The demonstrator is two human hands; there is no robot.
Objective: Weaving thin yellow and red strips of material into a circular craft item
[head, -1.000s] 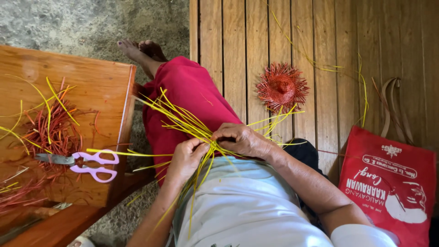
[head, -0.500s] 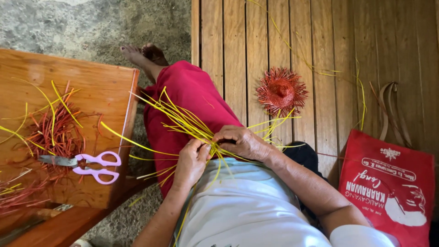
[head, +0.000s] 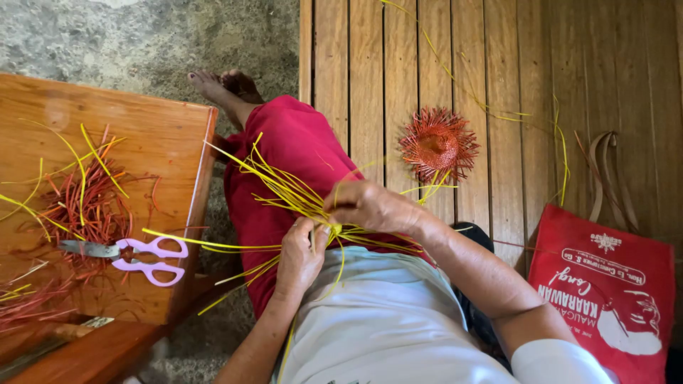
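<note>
Both hands meet over my lap in the head view. My left hand (head: 300,257) is closed around the gathered middle of the yellow strips (head: 284,190), thumb and fingers pinching them where they cross. My right hand (head: 366,205) sits just above and to the right of it, fingers curled shut on a strand of the same bundle, knuckles turned up. From the pinch the strips fan out up and to the left across my red trousers (head: 292,149), with a few long ends trailing left toward the wooden table (head: 163,135) and down over my white shirt (head: 384,320). On that table, well apart from my hands, lie pink-handled scissors (head: 146,256) beside a heap of red strips (head: 85,206). To my right, on the slatted wooden floor (head: 498,64), rests a small red woven piece (head: 436,144) with loose ends bristling around it, and nearer me a red bag (head: 605,284).
</note>
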